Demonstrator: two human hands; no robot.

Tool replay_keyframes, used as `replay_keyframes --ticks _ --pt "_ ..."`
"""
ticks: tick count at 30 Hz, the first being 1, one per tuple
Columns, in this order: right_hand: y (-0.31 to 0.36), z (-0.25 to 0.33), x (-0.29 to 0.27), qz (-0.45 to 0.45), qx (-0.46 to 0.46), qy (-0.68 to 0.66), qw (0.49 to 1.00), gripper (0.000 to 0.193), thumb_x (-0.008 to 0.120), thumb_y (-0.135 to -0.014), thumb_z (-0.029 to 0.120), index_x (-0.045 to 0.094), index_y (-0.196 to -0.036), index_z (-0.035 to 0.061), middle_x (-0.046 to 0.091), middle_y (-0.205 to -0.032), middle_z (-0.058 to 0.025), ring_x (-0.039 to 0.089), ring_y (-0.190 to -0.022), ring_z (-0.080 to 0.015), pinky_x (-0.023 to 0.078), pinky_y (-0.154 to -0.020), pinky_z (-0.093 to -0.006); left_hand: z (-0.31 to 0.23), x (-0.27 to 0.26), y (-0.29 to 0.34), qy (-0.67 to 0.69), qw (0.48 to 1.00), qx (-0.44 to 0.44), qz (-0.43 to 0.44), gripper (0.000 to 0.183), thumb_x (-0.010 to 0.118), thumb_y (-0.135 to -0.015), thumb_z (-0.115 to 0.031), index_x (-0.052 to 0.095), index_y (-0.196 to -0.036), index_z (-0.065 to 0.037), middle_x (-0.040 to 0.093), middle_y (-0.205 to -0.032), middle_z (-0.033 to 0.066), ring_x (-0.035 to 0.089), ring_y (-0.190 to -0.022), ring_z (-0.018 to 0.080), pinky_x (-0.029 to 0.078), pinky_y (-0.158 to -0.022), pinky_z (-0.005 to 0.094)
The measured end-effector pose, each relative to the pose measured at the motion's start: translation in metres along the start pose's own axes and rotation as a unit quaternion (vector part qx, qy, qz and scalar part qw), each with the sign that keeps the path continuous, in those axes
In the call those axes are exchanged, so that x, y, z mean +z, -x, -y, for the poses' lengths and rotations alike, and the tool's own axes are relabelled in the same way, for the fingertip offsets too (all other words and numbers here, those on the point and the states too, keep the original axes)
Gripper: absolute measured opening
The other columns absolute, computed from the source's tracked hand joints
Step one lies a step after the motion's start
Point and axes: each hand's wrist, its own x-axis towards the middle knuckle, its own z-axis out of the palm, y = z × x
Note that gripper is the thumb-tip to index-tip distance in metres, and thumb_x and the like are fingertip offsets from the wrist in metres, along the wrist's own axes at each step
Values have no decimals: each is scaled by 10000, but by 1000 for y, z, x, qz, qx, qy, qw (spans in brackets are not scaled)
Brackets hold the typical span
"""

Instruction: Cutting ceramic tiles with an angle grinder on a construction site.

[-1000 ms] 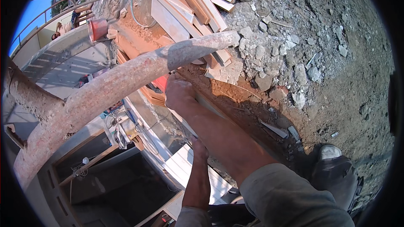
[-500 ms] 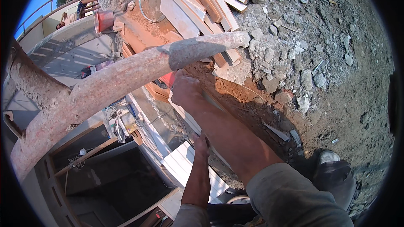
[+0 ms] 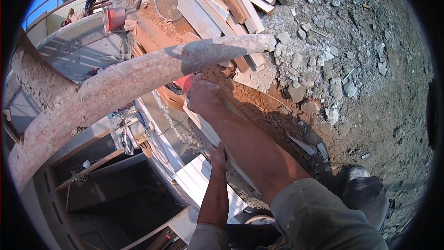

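Board-positioning step, I judge: right hand (image 3: 203,96) closed gripping long board (image 3: 217,136), left hand (image 3: 218,156) steadying it; next needs careful alignment.

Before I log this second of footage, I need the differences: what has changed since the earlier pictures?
Little. The right hand has stayed on the red thing under the pipe, and the left hand stays on the white board. Nothing was taken or let go. Planks and rubble are unmoved.
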Motion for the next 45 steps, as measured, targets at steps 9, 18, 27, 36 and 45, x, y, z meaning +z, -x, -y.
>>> replay_keyframes --ticks 9,18,27,36,45 --pt "-2 -5 0 -10 16 -9 1000 734 758 -725 224 368 -1290 -36 613 -1206 -216 618 -1138 -304 472 -965 -402 -10 29 16 -70 996 52 -12 509 678 -895 -275 409 -1229 -1 529 -1207 153 539 -1087 255 467 -925 382" --pt "0 -3 1 -10 6 -13 1000 775 773 -708 242 361 -1296 -51 616 -1205 -217 622 -1131 -305 466 -962 -403 -1 3 0 -137 990 44 7 590 698 -888 -321 386 -1266 8 513 -1228 164 520 -1112 257 442 -967 390" --pt "-2 -1 13 -5 -4 -18 1000 723 774 -711 240 379 -1254 -30 627 -1181 -218 629 -1117 -317 478 -952 -391 -20 27 22 -112 989 16 -93 534 674 -907 -296 382 -1258 -19 511 -1227 166 523 -1105 262 450 -959 403" --pt "6 -6 -8 17 -14 3 1000 704 721 -777 228 352 -1310 -44 586 -1222 -269 616 -1137 -327 520 -913 -357 -3 11 4 -128 989 66 25 491 663 -912 -256 389 -1234 -7 521 -1213 169 534 -1095 266 462 -946 405" --pt "4 -8 -2 -3 -14 -9 1000 724 764 -722 231 368 -1254 -61 630 -1158 -232 638 -1096 -318 494 -939 -380 7 -3 -8 -173 983 55 34 515 677 -905 -276 395 -1227 11 521 -1210 168 533 -1098 261 461 -950 400"
